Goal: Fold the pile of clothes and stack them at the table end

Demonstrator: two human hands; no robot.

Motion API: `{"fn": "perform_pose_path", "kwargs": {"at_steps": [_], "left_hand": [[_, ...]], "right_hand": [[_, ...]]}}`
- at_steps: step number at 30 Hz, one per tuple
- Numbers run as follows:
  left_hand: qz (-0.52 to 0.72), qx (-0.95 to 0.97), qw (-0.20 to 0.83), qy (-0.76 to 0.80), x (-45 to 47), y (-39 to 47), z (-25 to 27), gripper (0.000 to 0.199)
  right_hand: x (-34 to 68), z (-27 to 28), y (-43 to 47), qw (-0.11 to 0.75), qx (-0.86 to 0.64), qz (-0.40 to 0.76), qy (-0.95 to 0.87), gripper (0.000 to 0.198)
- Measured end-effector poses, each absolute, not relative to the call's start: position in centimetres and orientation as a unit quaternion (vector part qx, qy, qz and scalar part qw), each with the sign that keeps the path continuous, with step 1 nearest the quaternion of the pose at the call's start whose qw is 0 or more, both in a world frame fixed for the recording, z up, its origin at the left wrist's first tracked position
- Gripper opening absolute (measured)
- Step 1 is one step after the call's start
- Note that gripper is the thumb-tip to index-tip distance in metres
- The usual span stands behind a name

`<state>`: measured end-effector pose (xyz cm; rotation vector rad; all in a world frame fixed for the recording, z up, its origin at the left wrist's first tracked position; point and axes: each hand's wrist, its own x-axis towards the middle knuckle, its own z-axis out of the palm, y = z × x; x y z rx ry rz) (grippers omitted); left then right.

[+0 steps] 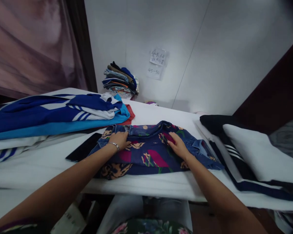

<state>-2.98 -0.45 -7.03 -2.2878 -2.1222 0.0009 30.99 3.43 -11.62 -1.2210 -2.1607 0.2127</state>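
A dark blue patterned denim shirt (146, 152) with magenta, tan and green shapes lies spread on the white-covered table in front of me. My left hand (120, 140), with a silver bracelet at its wrist, rests on the shirt's left part near its far edge, thumb apart from the fingers. On the right part of the shirt, my right hand (178, 145) lies with its fingers stretched out and apart. Neither hand visibly grips the cloth. A black flat item (81, 149) is partly under the shirt's left side.
Blue, white and light-blue garments (56, 113) are piled on the left of the table (46, 169). Folded black and white clothes (244, 156) lie at the right. A stack of folded clothes (119, 79) stands at the back, near a wall with paper notes (157, 57).
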Motion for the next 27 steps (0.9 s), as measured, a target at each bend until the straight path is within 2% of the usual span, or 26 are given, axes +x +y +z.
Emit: {"fn": "perform_pose_path", "kwargs": {"at_steps": [5,9,13,17,20,26,27], "left_hand": [[-0.001,-0.726,0.014,-0.688,-3.4,-0.1,-8.0,0.044],[-0.008,-0.728,0.020,-0.686,-3.3,-0.4,-8.6,0.035],[-0.038,-0.746,0.035,-0.664,-3.4,-0.6,-9.1,0.030],[-0.065,-0.756,0.030,-0.651,-3.7,-0.7,-9.4,0.028],[-0.085,-0.755,0.018,-0.650,-3.8,-0.7,-9.5,0.027],[-0.112,-0.752,0.000,-0.650,-4.0,-0.8,-9.6,0.025],[-0.113,-0.752,0.000,-0.649,-4.0,-0.8,-9.6,0.025]], "right_hand": [[28.8,-7.9,9.0,0.318,-0.493,0.014,-0.809,0.046],[24.7,-5.1,11.6,0.175,-0.494,-0.010,-0.851,0.049],[21.0,-4.3,12.9,0.045,-0.452,0.028,-0.890,0.053],[19.2,-4.4,14.1,-0.053,-0.452,0.061,-0.889,0.037],[19.2,-3.8,14.6,-0.087,-0.454,0.083,-0.883,0.030],[18.7,-3.8,13.3,-0.067,-0.382,0.163,-0.907,0.067],[18.4,-4.2,12.9,-0.067,-0.358,0.156,-0.918,0.068]]}}
